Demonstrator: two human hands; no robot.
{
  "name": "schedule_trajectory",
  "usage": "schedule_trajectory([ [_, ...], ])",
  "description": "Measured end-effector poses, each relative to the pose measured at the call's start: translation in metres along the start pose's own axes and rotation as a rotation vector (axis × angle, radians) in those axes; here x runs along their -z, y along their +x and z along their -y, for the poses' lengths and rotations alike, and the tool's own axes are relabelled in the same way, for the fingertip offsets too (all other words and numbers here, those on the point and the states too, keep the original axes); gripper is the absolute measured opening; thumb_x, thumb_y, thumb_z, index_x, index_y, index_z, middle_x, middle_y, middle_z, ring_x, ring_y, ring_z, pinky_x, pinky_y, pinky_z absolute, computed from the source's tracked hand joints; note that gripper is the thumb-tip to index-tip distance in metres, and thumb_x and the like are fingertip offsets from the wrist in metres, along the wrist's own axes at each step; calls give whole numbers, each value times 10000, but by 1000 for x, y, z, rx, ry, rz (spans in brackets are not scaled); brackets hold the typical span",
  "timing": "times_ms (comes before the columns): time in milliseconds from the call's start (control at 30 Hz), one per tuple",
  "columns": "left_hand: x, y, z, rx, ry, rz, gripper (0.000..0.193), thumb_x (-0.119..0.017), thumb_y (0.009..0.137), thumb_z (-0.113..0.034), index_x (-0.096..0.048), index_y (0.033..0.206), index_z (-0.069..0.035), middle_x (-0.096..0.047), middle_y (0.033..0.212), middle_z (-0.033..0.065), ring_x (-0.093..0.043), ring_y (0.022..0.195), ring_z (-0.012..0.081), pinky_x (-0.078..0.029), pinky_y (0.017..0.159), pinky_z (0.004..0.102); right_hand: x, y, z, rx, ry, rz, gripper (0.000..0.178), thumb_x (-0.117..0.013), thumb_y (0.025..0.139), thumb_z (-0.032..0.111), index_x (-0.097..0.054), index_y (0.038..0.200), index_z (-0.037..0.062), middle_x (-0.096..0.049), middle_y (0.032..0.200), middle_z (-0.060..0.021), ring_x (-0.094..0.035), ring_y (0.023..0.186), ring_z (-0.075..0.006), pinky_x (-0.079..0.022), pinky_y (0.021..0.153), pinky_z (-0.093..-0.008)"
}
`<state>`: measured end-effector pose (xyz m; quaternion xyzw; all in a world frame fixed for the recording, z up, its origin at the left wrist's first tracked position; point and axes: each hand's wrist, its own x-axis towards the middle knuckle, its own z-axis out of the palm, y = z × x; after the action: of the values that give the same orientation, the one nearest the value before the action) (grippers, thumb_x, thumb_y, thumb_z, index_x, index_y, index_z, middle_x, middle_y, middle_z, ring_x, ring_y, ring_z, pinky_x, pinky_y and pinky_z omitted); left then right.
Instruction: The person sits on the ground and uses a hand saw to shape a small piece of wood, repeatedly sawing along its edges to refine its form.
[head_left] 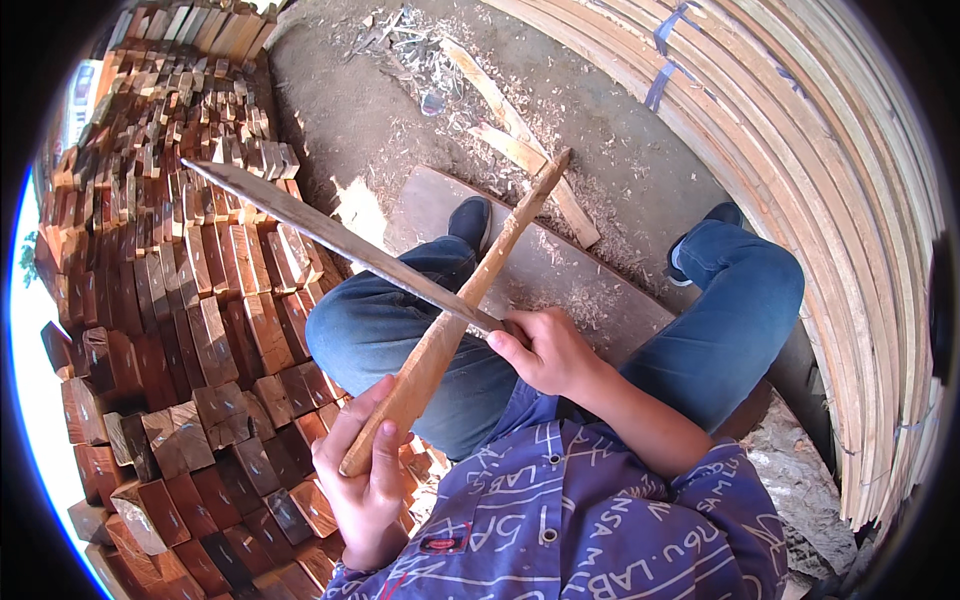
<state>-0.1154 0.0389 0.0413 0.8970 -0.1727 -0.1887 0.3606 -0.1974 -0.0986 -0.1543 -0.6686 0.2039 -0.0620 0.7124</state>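
Observation:
My left hand (pixel 365 470) grips the broad near end of a tapered wooden piece (pixel 425 365), with the thumb on one side and fingers on the other. The piece slants up and to the right, over my thigh, to a narrow tip. In my right hand (pixel 548 350) is a long machete-like blade (pixel 320 228), its handle mostly hidden in the closed fingers. The blade points up and to the left and crosses over the wooden piece near its middle. From this view I cannot tell whether its edge bites into the wood.
Stacked wooden blocks (pixel 210 340) rise along the left. Long bundled wooden strips (pixel 800 150) curve along the right, tied with blue bands. Between my feet lies a flat board (pixel 590 300) with shavings; cut wood pieces (pixel 490 95) and more shavings lie on the ground beyond.

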Motion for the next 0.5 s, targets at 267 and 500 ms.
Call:
schedule_trajectory([
  [267, 3, 4, -3, 1, 109, 57, 293, -634, 868, 21, -674, 1155, 64, -735, 842, 129, -673, 628, 104, -523, 590, 217, 17, 8, -42, -243, -59, -9, 575, -532, 971, 496, -682, 759, -17, -635, 673, -229, -650, 674, -412, -486, 618, -474],
  [500, 4, 1, -2, -37, 176, 98, 311, -640, 842, 42, -672, 1150, 70, -730, 816, 135, -666, 608, 93, -515, 571, 220, 17, -3, 2, -71, -56, -23, 512, -595, 948, 444, -642, 723, -14, -603, 631, -216, -622, 624, -414, -459, 571, -473],
])
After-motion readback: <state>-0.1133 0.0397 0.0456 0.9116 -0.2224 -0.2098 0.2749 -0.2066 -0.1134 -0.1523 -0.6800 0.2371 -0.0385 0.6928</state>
